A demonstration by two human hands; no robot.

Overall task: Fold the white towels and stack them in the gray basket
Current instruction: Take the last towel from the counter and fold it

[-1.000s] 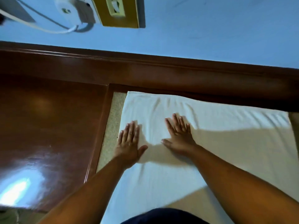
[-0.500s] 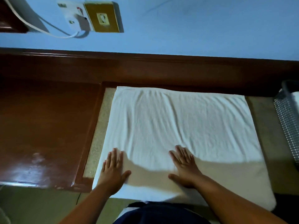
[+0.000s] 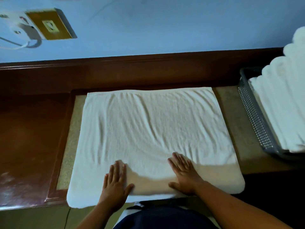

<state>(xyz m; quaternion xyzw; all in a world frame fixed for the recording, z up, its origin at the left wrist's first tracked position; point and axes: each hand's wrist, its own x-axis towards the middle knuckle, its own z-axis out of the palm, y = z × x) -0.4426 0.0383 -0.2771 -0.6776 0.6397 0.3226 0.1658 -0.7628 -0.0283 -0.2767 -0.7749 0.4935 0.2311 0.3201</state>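
With left hand (image 3: 115,184) and right hand (image 3: 184,176) flat, released, on the 6 o'clock edge of the towel (image 3: 148,126) spread on the surface (image 3: 228,113), basket (image 3: 254,116) at 3 o'clock: danger of pressing wrinkles into a crooked fold by uneven pushing.

A home room: blue wall (image 3: 165,22), wall socket (image 3: 49,25), wooden skirting (image 3: 148,71)

My left hand (image 3: 115,184) and right hand (image 3: 183,176) flat on white towel (image 3: 148,126), near its close edge, creases fanning beyond both, gray basket (image 3: 254,116) of folded towels (image 3: 280,109) well right of my right hand
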